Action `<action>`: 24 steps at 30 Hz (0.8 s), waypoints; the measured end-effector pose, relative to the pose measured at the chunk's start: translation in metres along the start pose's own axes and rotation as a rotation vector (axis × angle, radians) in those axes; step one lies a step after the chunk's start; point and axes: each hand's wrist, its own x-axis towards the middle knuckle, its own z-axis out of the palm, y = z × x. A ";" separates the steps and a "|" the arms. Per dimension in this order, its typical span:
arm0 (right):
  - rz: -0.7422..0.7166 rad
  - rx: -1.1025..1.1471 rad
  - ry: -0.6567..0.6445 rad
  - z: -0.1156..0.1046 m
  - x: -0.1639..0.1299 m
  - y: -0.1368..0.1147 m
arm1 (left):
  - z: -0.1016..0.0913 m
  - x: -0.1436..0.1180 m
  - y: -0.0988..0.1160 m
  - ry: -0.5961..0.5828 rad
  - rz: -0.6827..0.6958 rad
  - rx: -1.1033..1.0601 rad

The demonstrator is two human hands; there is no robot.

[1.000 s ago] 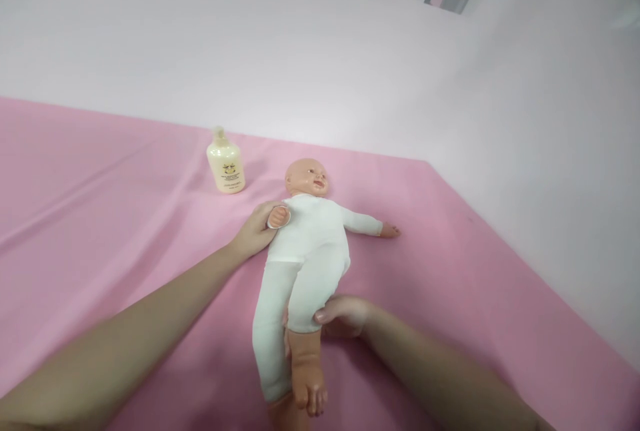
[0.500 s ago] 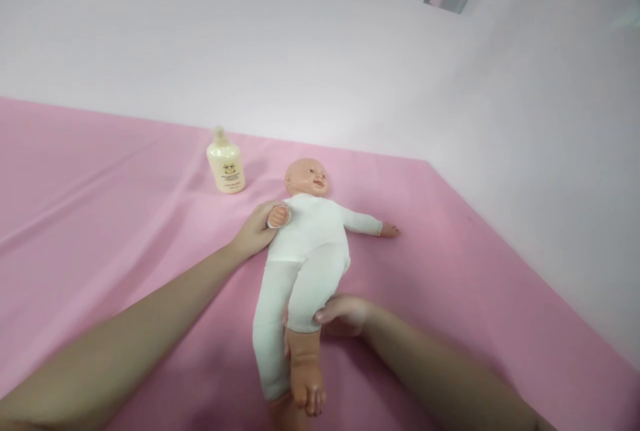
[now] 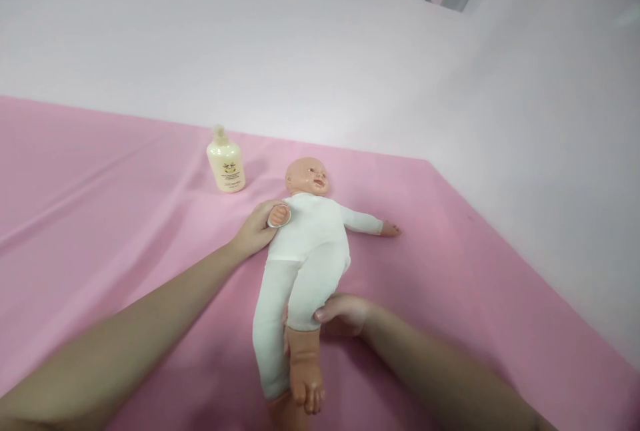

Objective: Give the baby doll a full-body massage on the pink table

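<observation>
My left hand [image 3: 256, 229] still cups the doll's [image 3: 307, 244] near arm; my right hand [image 3: 343, 315] stays closed around its raised leg at the knee. Nothing has shifted in the last second, so I read a steady hold. Doll lies mid-surface [image 3: 100, 217]; lotion bottle [image 3: 226, 163] at eleven o'clock.

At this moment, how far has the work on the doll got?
Done: the doll lies face up on the pink sheet, dressed in its white suit. In hand: the left hand grips the doll's near arm, and the right hand grips one leg under the knee. Left untouched: the lotion bottle stands capped beyond the doll's head.
</observation>
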 end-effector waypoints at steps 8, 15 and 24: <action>0.008 -0.029 -0.009 0.002 0.001 -0.001 | 0.000 0.001 0.005 -0.002 0.011 -0.002; 0.015 -0.043 0.011 0.002 0.000 -0.001 | 0.000 0.000 0.003 0.005 0.012 -0.007; 0.018 -0.037 0.027 0.002 0.000 -0.001 | -0.001 0.002 0.011 0.000 0.028 -0.014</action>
